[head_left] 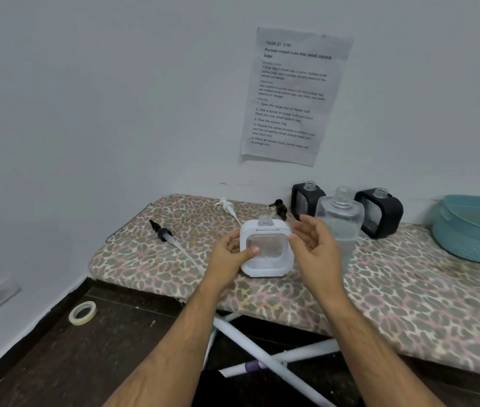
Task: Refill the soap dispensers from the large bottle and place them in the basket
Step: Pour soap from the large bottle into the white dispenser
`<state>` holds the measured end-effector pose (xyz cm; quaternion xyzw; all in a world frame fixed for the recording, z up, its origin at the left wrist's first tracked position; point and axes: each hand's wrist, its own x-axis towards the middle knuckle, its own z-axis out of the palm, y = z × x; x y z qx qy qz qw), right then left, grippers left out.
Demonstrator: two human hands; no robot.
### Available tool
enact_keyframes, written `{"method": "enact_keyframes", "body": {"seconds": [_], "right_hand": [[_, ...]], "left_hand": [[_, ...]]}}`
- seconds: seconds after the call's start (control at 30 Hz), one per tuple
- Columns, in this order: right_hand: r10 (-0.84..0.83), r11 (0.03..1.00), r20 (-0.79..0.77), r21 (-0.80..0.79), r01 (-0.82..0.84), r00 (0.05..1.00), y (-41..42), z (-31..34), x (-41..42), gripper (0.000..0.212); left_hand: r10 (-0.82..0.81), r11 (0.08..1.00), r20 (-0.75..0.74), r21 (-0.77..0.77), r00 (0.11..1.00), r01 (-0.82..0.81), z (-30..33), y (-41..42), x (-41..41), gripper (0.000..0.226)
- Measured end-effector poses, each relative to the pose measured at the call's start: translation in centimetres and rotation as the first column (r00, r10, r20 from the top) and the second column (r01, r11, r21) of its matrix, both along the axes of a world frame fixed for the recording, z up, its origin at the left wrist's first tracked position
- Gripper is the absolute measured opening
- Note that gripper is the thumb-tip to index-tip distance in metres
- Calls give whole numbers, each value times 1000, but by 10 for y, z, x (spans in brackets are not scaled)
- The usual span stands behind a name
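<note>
A white square soap dispenser (265,251) with an uncapped clear neck stands on the leopard-print board (409,295). My left hand (230,254) grips its left side, thumb across the clear window. My right hand (315,248) hovers just right of it, fingers apart, holding nothing. Behind my right hand stands the large clear bottle (340,218), uncapped and partly filled with clear liquid. Two black dispensers (306,199) (381,212) without pumps stand at the back by the wall. The teal basket (473,230) sits at the far right.
Three loose pumps lie on the board: a black one with a long tube (165,235) at left, a white one (228,208) and a black one (280,208) behind the white dispenser. A tape roll (82,312) lies on the dark floor. A printed sheet (291,95) hangs on the wall.
</note>
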<state>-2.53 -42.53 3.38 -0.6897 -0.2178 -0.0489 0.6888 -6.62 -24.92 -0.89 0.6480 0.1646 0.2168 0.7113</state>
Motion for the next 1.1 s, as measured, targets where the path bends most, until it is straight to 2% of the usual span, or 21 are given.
{"method": "enact_keyframes", "body": {"seconds": [0.13, 0.4, 0.5, 0.6, 0.7, 0.8, 0.87, 1.1], "right_hand": [[-92, 989, 74, 120, 83, 993, -27, 1, -7, 19], [-326, 904, 55, 312, 294, 944, -60, 6, 15, 17], [-361, 879, 4, 335, 339, 933, -64, 0, 28, 51], [-341, 925, -47, 164, 344, 939, -65, -15, 44, 76], [-196, 981, -97, -3, 196, 976, -63, -29, 58, 103], [-34, 998, -145, -56, 26, 989, -60, -37, 65, 114], [21, 997, -153, -67, -32, 988, -57, -42, 68, 117], [0, 995, -110, -102, -11, 994, -56, -53, 73, 132]], "left_hand": [[11, 1000, 10, 8, 1000, -11, -4, -15, 4, 54], [73, 996, -3, 50, 997, -72, -6, -34, 13, 53], [92, 995, -12, 45, 996, -92, -8, -36, 18, 59], [105, 993, -16, 50, 994, -104, -9, -37, 21, 63], [108, 992, -12, 72, 994, -107, -11, -39, 25, 67], [107, 988, 1, 115, 994, -106, -16, -40, 29, 64], [95, 986, 1, 136, 995, -94, -19, -40, 29, 60], [102, 975, 0, 201, 995, -100, -22, -42, 24, 60]]}}
